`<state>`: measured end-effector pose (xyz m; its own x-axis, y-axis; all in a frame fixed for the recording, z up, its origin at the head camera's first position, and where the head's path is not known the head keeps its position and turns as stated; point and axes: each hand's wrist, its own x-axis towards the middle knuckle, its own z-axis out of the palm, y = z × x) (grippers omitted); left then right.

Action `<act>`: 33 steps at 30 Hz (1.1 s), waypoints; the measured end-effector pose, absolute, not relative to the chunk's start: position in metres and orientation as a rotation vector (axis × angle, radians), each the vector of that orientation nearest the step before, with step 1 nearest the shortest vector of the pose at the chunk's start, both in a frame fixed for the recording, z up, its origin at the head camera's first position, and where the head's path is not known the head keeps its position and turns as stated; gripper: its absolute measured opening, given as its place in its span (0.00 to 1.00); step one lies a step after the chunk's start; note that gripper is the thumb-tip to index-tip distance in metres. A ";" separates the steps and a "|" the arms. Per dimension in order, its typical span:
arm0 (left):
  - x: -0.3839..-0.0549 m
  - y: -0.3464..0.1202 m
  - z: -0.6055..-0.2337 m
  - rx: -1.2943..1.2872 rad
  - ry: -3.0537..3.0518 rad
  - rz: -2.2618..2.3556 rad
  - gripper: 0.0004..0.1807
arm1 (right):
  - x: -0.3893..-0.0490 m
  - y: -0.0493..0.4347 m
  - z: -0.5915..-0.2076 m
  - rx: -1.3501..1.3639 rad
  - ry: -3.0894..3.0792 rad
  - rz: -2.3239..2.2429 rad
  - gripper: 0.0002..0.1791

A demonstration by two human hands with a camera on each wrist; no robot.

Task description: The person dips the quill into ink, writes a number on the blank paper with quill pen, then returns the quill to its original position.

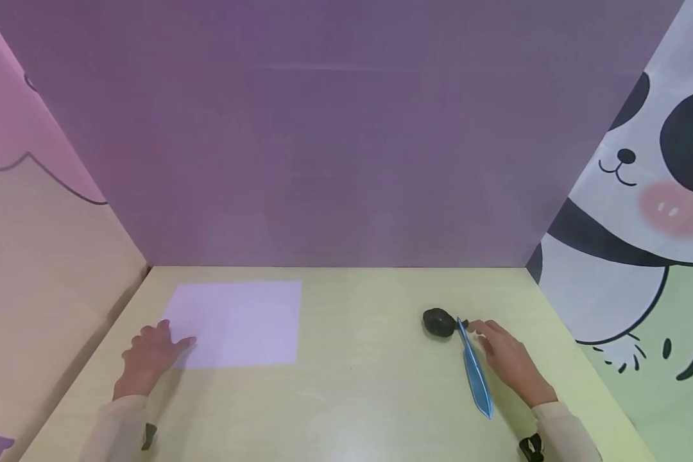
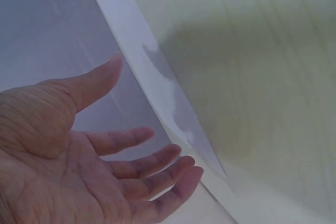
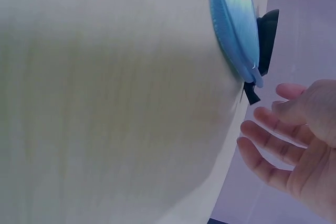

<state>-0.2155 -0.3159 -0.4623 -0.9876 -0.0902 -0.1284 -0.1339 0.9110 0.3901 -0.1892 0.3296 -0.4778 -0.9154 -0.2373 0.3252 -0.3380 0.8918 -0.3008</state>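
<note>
Lying on one pale table [image 1: 358, 404]: one pale sheet [image 1: 242, 327], left; one blue elongated object [image 1: 477, 382], right, its narrow end crossing the short stem of one black rounded object [image 1: 437, 323]. Hands, two: left hand [image 1: 149, 359], fingers spread, at the sheet's left edge; right hand [image 1: 507, 356], fingers loosely parted, just beside the stem.

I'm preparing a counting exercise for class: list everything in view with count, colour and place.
Table: 1, pale yellow, bottom centre
Sheet: 1, whitish, table's left
Round object: 1, black, table's right
Long object: 1, blue, crossing the round object's thin end
Backdrop: 1, purple, behind table
Left wall: 1, mostly pink and beige, left
Panda print: 1, mostly white and black, right
Wrist gear: 2, dark, at the wrists
Sleeves: 2, whitish, bottom
Left hand: 1, bare, at sheet's left edge
Right hand: 1, bare, beside long object
</note>
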 end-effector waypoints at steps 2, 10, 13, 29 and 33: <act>-0.216 -0.316 -0.465 -0.200 2.953 0.621 0.42 | -0.189 0.331 -0.479 0.435 -2.801 0.496 0.16; -0.216 -0.319 -0.467 -0.326 2.924 0.666 0.40 | -0.187 0.334 -0.482 0.531 -2.815 0.450 0.19; -0.218 -0.318 -0.465 -0.353 2.918 0.665 0.40 | -0.188 0.336 -0.481 0.550 -2.814 0.439 0.19; -0.228 -0.325 -0.480 -0.441 2.900 0.697 0.51 | -0.188 0.335 -0.491 0.647 -2.745 0.388 0.22; -0.232 -0.328 -0.480 -0.443 2.878 0.718 0.53 | -0.191 0.334 -0.493 0.678 -2.722 0.357 0.23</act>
